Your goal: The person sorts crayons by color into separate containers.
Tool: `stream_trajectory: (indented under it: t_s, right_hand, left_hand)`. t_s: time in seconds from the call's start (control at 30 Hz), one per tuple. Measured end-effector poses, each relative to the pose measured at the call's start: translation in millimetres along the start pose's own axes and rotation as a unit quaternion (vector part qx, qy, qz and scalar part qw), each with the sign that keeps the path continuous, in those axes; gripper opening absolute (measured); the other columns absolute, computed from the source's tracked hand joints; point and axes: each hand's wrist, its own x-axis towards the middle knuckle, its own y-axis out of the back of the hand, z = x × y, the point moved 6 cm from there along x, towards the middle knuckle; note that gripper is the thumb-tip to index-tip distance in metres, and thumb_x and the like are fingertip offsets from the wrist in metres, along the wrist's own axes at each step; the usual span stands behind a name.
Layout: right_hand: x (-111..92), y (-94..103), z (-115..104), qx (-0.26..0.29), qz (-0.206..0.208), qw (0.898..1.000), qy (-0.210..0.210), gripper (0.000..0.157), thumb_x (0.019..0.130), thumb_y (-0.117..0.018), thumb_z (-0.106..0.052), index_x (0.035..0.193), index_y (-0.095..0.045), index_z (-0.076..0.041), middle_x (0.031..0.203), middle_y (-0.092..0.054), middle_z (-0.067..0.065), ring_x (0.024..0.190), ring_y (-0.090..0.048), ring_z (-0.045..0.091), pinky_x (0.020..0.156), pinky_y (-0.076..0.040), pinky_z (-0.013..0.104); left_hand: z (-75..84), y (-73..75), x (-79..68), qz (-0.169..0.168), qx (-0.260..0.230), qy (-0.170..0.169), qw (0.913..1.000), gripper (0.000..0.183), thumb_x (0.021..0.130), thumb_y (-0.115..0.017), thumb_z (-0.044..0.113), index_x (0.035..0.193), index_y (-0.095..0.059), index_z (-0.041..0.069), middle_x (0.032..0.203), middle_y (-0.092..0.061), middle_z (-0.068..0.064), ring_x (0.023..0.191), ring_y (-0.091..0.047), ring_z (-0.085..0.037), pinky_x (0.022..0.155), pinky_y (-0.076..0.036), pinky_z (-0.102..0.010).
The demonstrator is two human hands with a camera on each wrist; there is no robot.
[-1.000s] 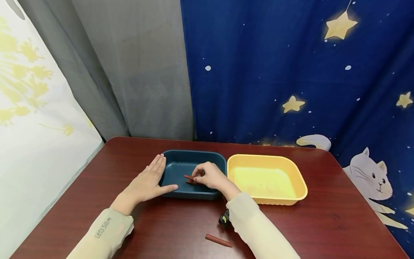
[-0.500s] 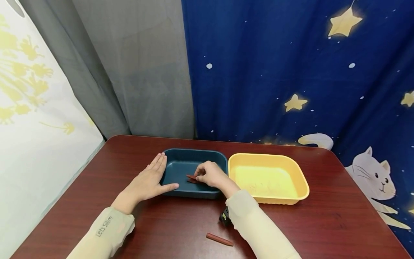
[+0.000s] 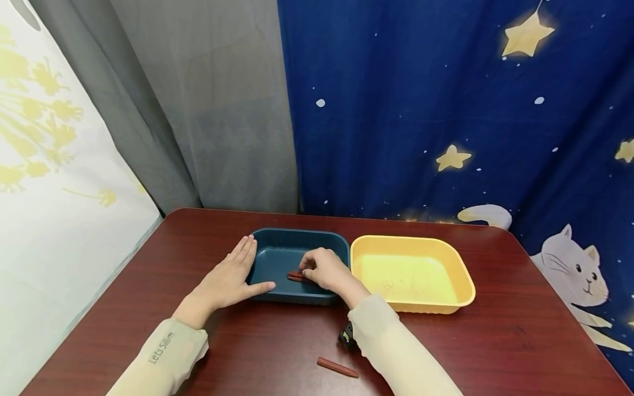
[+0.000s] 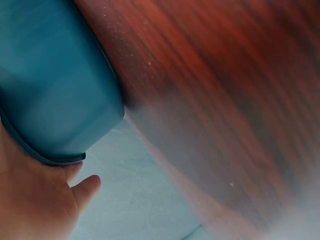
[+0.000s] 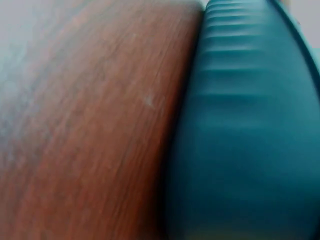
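Note:
My left hand (image 3: 229, 279) lies spread against the left end of a dark blue tray (image 3: 302, 234), fingers straight along the rim and thumb over the front edge. In the left wrist view, part of the left hand (image 4: 37, 202) shows at the wall of the blue tray (image 4: 55, 90). Down inside the tray, my right hand (image 3: 327, 270) pinches a reddish-brown crayon-like stick (image 3: 295, 274) with fingers and thumb. A second such stick (image 3: 296, 279) lies right beside it; their right ends are hidden by the hand. In the right wrist view only the blue tray's outer wall (image 5: 245, 130) and table show.
A yellow tray (image 3: 411, 306) stands close to the blue one on the right. Nearer me on the dark red wooden table (image 3: 267, 352) lies another tapered reddish-brown stick (image 3: 338, 367). A black wrist camera (image 3: 348, 336) hangs below the right sleeve. Curtains rise behind the table.
The pinched stick has come down from a slight tilt and now lies lower, level alongside the other stick. The left hand stays on the blue tray's rim.

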Motion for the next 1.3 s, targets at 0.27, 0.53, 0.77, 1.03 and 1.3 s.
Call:
stream_trajectory:
  t_s: [0.27,0.53,0.77,1.03,1.3]
  right_hand:
    - [-18,16.9,-8,0.006,0.01,1.0,0.018,0.012,0.093,-0.069,-0.014,0.103,-0.075,-0.011,0.09,-0.068,-0.001,0.078,-0.058,0.012,0.072,-0.052,0.029]
    - [-35,45.7,-7,0.039,0.034,0.998,0.039,0.008,0.091,-0.07,-0.011,0.098,-0.075,-0.012,0.088,-0.068,0.0,0.073,-0.056,0.013,0.065,-0.05,0.025]
    - [-54,61.9,-6,0.061,0.044,0.995,0.062,0.009,0.091,-0.071,-0.012,0.099,-0.075,-0.013,0.092,-0.069,0.0,0.074,-0.055,0.014,0.066,-0.049,0.024]
    - [-77,68.0,-9,0.068,0.047,0.991,0.101,0.01,0.091,-0.07,-0.011,0.1,-0.074,-0.011,0.092,-0.069,0.0,0.082,-0.059,0.01,0.074,-0.053,0.026]
    - [-98,58.1,-15,0.066,0.027,0.992,0.104,0.01,0.09,-0.072,-0.013,0.1,-0.074,-0.015,0.09,-0.067,-0.007,0.078,-0.058,0.005,0.07,-0.051,0.022]
  left_hand:
    - [-1.3,-2.8,-1.0,-0.002,0.0,0.002,1.0,0.119,0.082,-0.048,0.083,0.157,-0.014,-0.002,0.167,-0.008,-0.016,0.155,-0.008,-0.035,0.123,-0.021,-0.054]
    - [1.1,-1.5,-1.9,0.009,0.001,-0.008,0.9999,0.115,0.085,-0.05,0.079,0.156,-0.016,-0.004,0.167,-0.011,-0.018,0.155,-0.011,-0.038,0.122,-0.022,-0.055]
    - [-0.9,-2.9,-2.4,0.001,-0.001,-0.003,1.0,0.116,0.084,-0.051,0.08,0.157,-0.015,-0.003,0.167,-0.009,-0.015,0.156,-0.008,-0.035,0.123,-0.02,-0.053]
    - [-0.6,-4.4,-1.2,-0.003,-0.001,-0.004,1.0,0.117,0.083,-0.051,0.08,0.157,-0.014,-0.003,0.167,-0.009,-0.016,0.156,-0.008,-0.035,0.123,-0.02,-0.053]
    - [-0.3,-1.0,-0.6,0.0,0.0,-0.003,1.0,0.116,0.084,-0.05,0.08,0.157,-0.015,-0.003,0.167,-0.009,-0.016,0.155,-0.008,-0.036,0.123,-0.021,-0.055]
